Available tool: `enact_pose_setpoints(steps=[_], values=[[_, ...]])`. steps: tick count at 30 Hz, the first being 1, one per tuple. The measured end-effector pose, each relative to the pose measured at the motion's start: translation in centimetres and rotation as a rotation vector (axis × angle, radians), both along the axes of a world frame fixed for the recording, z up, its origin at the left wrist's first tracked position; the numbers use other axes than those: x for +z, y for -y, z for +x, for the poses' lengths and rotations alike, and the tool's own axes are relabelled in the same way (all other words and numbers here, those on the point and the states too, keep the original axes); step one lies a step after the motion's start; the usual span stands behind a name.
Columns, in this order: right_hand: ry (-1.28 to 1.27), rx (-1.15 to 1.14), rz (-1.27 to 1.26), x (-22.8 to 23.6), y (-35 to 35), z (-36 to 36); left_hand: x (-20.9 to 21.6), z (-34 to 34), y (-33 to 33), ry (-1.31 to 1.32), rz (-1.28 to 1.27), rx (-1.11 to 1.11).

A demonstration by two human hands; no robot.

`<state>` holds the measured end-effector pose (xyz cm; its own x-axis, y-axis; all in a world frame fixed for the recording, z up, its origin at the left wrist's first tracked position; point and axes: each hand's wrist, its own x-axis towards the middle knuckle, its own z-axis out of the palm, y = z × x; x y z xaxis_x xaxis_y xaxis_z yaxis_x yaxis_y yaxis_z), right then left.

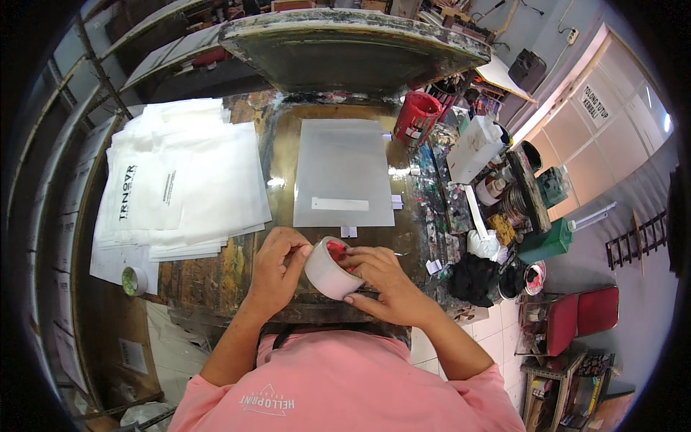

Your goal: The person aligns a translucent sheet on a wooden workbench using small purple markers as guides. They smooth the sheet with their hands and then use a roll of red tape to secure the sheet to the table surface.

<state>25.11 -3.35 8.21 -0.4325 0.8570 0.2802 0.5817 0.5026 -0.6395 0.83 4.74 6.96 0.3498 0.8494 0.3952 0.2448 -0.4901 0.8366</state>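
A wide roll of clear tape [325, 277] with a red inner core is held over the table's front edge. My right hand [385, 283] grips the roll from the right, its fingers reaching into the core and the thumb on the near side. Against the roll's left rim, my left hand [279, 261] pinches with thumb and forefinger; any tape end there is too fine to make out. Just beyond lies a frosted plastic sheet [342, 158] on the work board, with a white strip [340, 205] across its near part. Small pale tabs [396, 202] sit along its right and near edges.
A stack of printed white bags [237, 173] covers the left side, with a small tape roll [134, 281] near its corner. A raised screen frame [353, 54] stands behind. On the right are a red container [419, 115], a white jug [475, 147] and black cloth [473, 281].
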Motion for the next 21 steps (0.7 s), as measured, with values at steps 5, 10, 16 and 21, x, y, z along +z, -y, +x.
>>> enact_pose_setpoints(steps=[5, 10, 16, 21], values=[[0.024, 0.103, -0.128, 3.6, -2.6, 2.3, -0.5, 1.0, -0.7, 0.044, -0.114, 0.018], [0.329, -0.214, -0.05, 7.3, -5.5, 5.5, 0.3, 1.5, -3.8, 0.06, -0.038, 0.179], [0.325, -0.283, -0.194, 7.8, -7.9, 6.6, -0.5, 1.8, -6.9, 0.173, -0.137, 0.179], [0.339, -0.283, -0.159, 8.3, -8.0, 7.4, 0.5, 2.3, -6.4, 0.174, -0.145, 0.177]])
